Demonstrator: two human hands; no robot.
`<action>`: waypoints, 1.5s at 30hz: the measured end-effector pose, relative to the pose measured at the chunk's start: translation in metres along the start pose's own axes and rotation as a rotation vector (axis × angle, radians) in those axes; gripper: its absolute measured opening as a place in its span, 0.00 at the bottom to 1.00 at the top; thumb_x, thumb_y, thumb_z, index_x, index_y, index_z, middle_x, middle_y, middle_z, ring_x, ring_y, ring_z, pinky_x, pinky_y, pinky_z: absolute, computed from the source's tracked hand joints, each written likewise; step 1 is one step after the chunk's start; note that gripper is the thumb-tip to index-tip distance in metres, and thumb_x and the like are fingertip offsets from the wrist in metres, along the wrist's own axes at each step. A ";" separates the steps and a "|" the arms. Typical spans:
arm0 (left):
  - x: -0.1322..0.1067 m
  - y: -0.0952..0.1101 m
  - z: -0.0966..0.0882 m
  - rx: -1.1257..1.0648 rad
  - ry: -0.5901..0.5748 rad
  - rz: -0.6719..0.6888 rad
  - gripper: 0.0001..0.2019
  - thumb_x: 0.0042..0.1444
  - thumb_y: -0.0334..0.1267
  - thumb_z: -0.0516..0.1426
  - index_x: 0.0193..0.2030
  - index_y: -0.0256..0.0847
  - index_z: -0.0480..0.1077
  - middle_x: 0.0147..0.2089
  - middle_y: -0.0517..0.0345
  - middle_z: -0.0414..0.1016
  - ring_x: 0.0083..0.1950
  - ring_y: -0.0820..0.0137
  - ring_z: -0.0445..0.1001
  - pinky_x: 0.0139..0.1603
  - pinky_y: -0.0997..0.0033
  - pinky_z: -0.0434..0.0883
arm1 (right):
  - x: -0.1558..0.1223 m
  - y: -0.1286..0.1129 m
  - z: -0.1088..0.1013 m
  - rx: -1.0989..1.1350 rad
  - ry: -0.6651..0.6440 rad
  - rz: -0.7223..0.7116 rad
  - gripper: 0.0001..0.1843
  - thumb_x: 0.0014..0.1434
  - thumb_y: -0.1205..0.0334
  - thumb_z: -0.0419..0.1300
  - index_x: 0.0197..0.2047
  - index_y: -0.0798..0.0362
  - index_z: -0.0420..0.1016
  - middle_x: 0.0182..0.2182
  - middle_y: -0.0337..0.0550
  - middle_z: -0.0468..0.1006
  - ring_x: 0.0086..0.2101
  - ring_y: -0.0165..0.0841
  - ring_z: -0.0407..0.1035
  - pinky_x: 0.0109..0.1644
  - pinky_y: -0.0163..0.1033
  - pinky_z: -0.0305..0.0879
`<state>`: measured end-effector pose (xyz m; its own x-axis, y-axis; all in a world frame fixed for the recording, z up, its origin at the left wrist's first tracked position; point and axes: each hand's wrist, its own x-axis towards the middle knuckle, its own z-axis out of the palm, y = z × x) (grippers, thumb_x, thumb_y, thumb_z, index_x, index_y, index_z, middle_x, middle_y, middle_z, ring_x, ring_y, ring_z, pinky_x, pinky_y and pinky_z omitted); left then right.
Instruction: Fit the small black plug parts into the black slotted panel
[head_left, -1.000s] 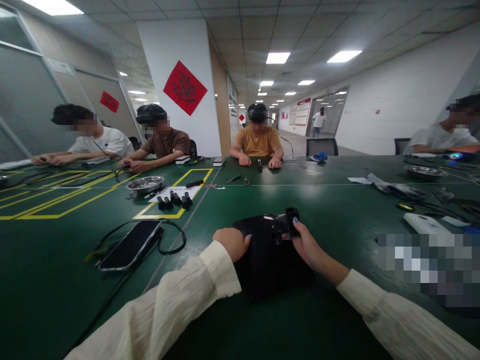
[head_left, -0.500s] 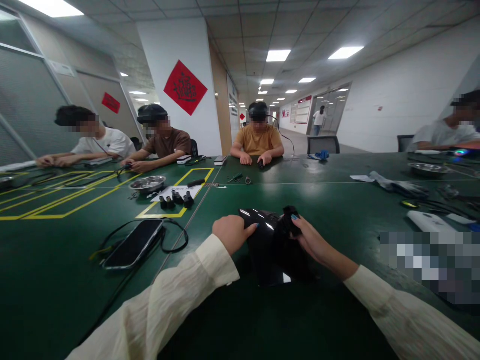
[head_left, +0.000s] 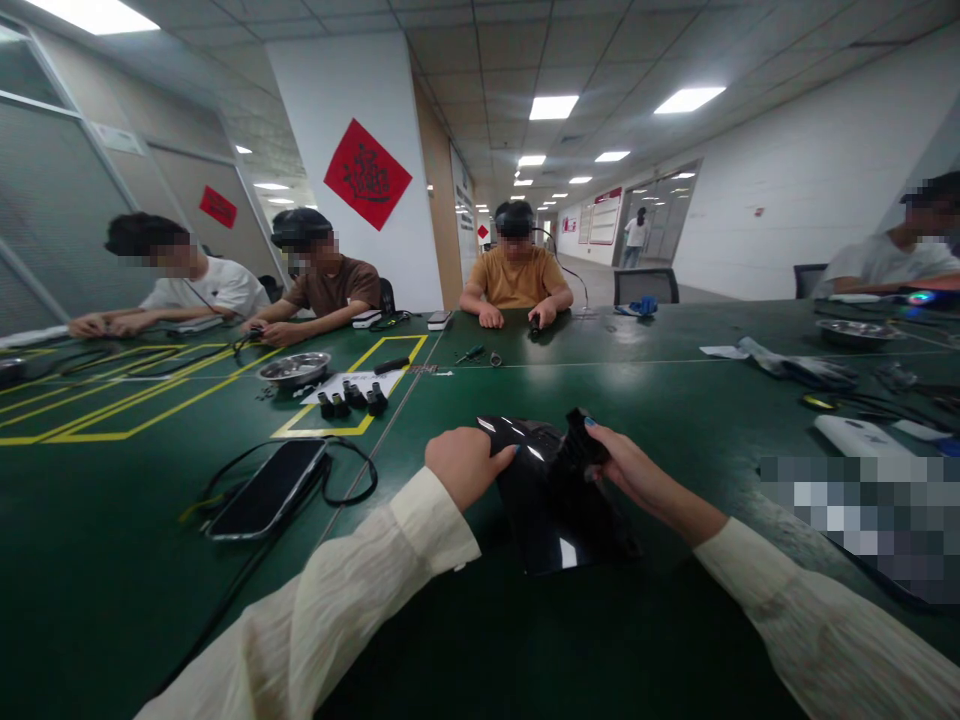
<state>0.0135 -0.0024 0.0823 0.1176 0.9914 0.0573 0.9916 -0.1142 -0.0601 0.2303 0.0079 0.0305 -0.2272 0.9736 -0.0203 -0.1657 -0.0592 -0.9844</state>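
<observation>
A glossy black curved plastic panel (head_left: 544, 525) stands in front of me on the green table, with bright reflections on its surface. My left hand (head_left: 463, 465) grips its left edge, the thumb lying over the shiny face and the other fingers curled behind. In my right hand (head_left: 628, 468) is a chunky black plastic part (head_left: 576, 448), pinched with the thumb on its upper end. This part is right over the panel's upper right area; I cannot tell whether the two are joined. Dark tones hide its exact shape.
Left of my hands lie a phone (head_left: 268, 488) and a black cable (head_left: 367, 492). Beyond them are several black cylindrical parts (head_left: 352, 400) on paper and a metal bowl (head_left: 295, 370). At right lies a white device (head_left: 859, 438). Co-workers sit around the table, one opposite (head_left: 516, 275).
My right hand has shifted slightly right and tilted the black part, uncovering more of the panel's face. My left hand holds still. The co-worker opposite has moved a hand slightly right.
</observation>
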 end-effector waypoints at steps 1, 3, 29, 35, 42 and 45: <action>-0.001 0.001 -0.001 0.001 0.001 0.002 0.30 0.56 0.60 0.43 0.32 0.37 0.75 0.31 0.45 0.74 0.38 0.56 0.75 0.34 0.64 0.69 | 0.001 0.000 -0.001 -0.002 0.005 0.001 0.20 0.52 0.46 0.58 0.30 0.56 0.72 0.23 0.39 0.70 0.22 0.27 0.61 0.21 0.32 0.54; -0.002 0.002 -0.003 0.006 0.005 0.005 0.30 0.56 0.59 0.43 0.32 0.37 0.75 0.31 0.45 0.74 0.38 0.56 0.75 0.34 0.64 0.69 | 0.002 0.002 -0.002 -0.001 0.001 0.012 0.20 0.53 0.46 0.57 0.29 0.56 0.71 0.21 0.39 0.69 0.20 0.26 0.60 0.19 0.32 0.52; -0.002 0.002 -0.008 -0.116 0.036 0.010 0.28 0.57 0.56 0.43 0.25 0.39 0.74 0.30 0.51 0.74 0.34 0.64 0.73 0.30 0.70 0.64 | 0.004 0.007 -0.005 -0.003 -0.062 0.014 0.33 0.55 0.35 0.46 0.45 0.55 0.72 0.26 0.43 0.74 0.14 0.23 0.57 0.14 0.31 0.49; -0.001 0.001 -0.007 -0.126 0.025 0.004 0.28 0.56 0.57 0.43 0.23 0.39 0.73 0.28 0.51 0.74 0.32 0.64 0.73 0.28 0.70 0.63 | 0.012 0.020 -0.011 -0.189 -0.032 -0.066 0.43 0.46 0.26 0.45 0.45 0.56 0.71 0.14 0.36 0.65 0.12 0.25 0.55 0.16 0.32 0.45; -0.001 0.001 -0.007 -0.123 0.034 0.015 0.28 0.56 0.57 0.43 0.24 0.39 0.74 0.28 0.51 0.74 0.33 0.64 0.73 0.29 0.70 0.63 | 0.020 0.020 -0.033 -0.627 0.360 -0.280 0.25 0.58 0.44 0.46 0.49 0.52 0.68 0.34 0.43 0.71 0.28 0.32 0.64 0.30 0.36 0.59; 0.000 0.000 -0.007 -0.119 0.024 0.013 0.28 0.56 0.57 0.43 0.24 0.39 0.74 0.29 0.51 0.74 0.33 0.64 0.73 0.28 0.71 0.63 | 0.019 0.018 -0.037 -1.160 0.359 -0.277 0.14 0.57 0.59 0.50 0.43 0.55 0.68 0.37 0.48 0.71 0.35 0.34 0.66 0.37 0.37 0.58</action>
<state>0.0141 -0.0029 0.0888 0.1299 0.9882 0.0815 0.9892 -0.1348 0.0577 0.2587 0.0331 0.0056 -0.0148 0.9384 0.3453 0.8203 0.2089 -0.5325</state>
